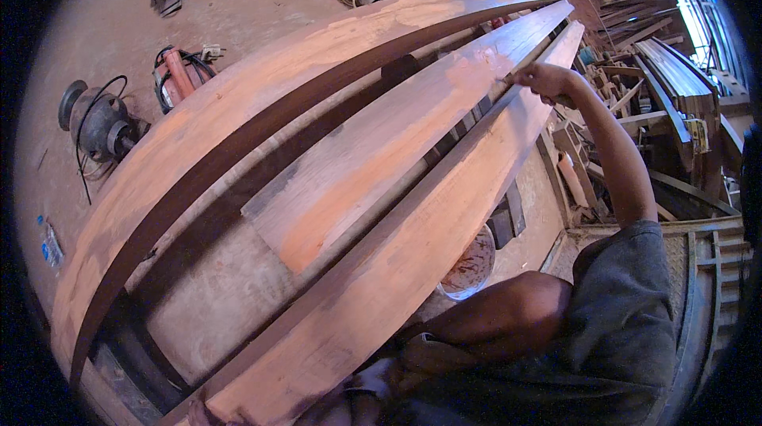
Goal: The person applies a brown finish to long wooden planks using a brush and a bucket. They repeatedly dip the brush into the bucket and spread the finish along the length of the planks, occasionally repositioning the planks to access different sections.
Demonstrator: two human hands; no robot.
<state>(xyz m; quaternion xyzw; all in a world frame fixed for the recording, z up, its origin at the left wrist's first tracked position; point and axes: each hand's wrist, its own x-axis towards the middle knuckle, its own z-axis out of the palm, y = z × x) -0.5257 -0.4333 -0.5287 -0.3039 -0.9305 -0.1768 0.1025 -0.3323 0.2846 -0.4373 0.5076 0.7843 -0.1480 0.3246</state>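
Three long, tapering wooden boards lie side by side, smeared with orange-pink filler. The left curved board (230,101) arcs outward, the middle board (381,140) is flat and pointed, and the right board (397,267) runs nearest my body. My right hand (548,82) is closed at the far, narrow end of the middle and right boards. A small thin tool (509,79) pokes out of its fingers against the middle board; its kind is unclear. What looks like my left hand (337,410) is at the near end of the right board, mostly cut off, fingers not distinguishable.
A white bucket (470,267) with reddish-brown smears stands beside my bent knee (516,303). On the floor at left are a red corded power tool (181,77), a grey motor-like machine (101,120) and a plastic bottle (50,242). Scrap wood (635,69) is heaped at far right.
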